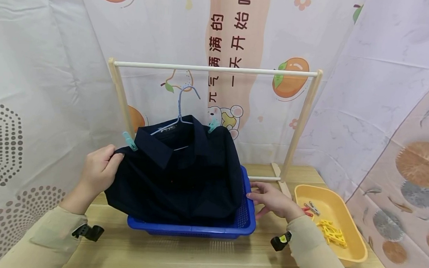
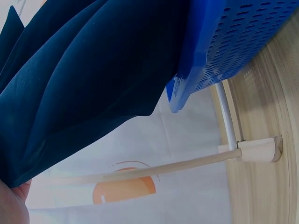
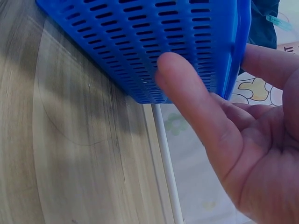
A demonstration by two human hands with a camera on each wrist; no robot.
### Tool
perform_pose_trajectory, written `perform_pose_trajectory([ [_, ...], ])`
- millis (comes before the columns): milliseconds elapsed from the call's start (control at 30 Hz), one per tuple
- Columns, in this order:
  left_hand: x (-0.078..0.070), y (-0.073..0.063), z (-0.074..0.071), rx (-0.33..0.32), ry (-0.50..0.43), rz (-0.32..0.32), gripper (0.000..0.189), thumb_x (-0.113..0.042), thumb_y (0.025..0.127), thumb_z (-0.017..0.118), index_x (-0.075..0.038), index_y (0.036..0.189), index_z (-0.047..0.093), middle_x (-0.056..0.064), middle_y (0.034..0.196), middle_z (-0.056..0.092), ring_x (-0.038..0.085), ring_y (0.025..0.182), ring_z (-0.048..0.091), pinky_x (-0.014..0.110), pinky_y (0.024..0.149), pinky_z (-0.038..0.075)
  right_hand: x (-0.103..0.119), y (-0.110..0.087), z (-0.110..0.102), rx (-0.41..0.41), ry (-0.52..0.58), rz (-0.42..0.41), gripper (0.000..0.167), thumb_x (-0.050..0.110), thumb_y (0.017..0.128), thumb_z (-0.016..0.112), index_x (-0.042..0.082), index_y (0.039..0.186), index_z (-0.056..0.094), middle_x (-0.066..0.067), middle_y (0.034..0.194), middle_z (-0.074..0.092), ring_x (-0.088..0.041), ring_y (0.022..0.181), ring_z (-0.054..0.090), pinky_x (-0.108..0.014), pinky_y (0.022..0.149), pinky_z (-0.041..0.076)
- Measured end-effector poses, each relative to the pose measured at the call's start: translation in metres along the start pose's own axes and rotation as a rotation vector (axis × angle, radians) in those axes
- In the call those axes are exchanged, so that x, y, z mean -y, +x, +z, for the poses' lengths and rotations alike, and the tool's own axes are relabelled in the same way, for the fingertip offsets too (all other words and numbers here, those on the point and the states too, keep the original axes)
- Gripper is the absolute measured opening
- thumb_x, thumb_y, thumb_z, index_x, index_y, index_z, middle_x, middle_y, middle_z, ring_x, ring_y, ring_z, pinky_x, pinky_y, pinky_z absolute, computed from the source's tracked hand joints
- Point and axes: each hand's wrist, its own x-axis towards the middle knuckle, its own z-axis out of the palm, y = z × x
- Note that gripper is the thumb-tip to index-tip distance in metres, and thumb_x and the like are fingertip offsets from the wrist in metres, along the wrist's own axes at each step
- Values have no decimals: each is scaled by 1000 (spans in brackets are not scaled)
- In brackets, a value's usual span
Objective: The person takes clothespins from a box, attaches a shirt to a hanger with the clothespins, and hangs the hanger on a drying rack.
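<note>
A dark navy collared shirt hangs on a light-blue wire hanger and lies over a blue basket. Two teal clothespins sit on its shoulders, a left one and a right one. My left hand pinches the shirt's shoulder edge beside the left clothespin, pulling the cloth out past the basket. At the basket's right rim is my right hand, fingers extended and touching the rim; in the right wrist view one finger stretches across the perforated side. The lower shirt inside the basket is hidden.
Behind the basket stands a wooden rack with a white crossbar; the hanger's hook is below the bar and apart from it. A yellow tray at the right holds yellow clothespins and a few red and grey ones. Printed cloth surrounds the table.
</note>
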Motion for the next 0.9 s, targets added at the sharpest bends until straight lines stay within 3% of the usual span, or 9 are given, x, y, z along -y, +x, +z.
perform_pose_trajectory([
  [333, -2, 1, 2, 4, -11, 2, 34, -5, 92, 54, -17, 64, 38, -8, 60, 27, 4, 50, 22, 23, 47, 20, -1, 1, 1, 7, 15, -18, 61, 17, 102, 62, -7, 150, 33, -24, 134, 59, -33, 102, 68, -54, 68, 59],
  [900, -2, 3, 3, -7, -23, 6, 37, -4, 91, 55, -16, 63, 35, -6, 58, 26, 3, 50, 19, 23, 47, 19, 2, 6, 8, 23, 26, -32, 61, 15, 101, 63, -9, 149, 34, -25, 133, 59, -34, 103, 68, -56, 66, 58],
])
